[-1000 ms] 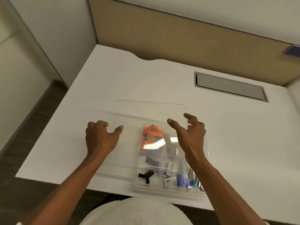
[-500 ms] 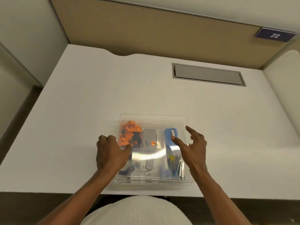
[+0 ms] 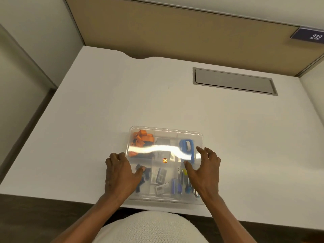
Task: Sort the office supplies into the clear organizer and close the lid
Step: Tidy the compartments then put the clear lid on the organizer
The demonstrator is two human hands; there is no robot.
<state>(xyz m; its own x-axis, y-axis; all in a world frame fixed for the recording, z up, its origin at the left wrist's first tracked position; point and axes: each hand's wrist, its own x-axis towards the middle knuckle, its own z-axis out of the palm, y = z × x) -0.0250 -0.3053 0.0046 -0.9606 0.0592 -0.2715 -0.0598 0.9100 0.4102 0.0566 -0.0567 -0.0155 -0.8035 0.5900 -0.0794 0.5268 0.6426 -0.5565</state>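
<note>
The clear organizer (image 3: 164,132) sits near the front edge of the white desk, its clear lid (image 3: 164,151) lying flat on top and glinting. Through the lid I see orange clips (image 3: 142,137) at the back left, a blue tape dispenser (image 3: 187,146) at the back right, black binder clips (image 3: 145,174) and small boxes (image 3: 161,176) at the front. My left hand (image 3: 121,174) rests on the lid's left side, thumb on top. My right hand (image 3: 205,169) rests on the right side, fingers spread.
A grey cable hatch (image 3: 233,81) is set into the white desk (image 3: 105,106) at the back right. A tan partition (image 3: 175,35) runs behind, with a "212" plate (image 3: 313,36). The desk drops off at the left and front edges.
One second ago the lid was held offset to the left of the organizer. It has since come over the organizer and lies flat on it, with both hands pressing at its sides.
</note>
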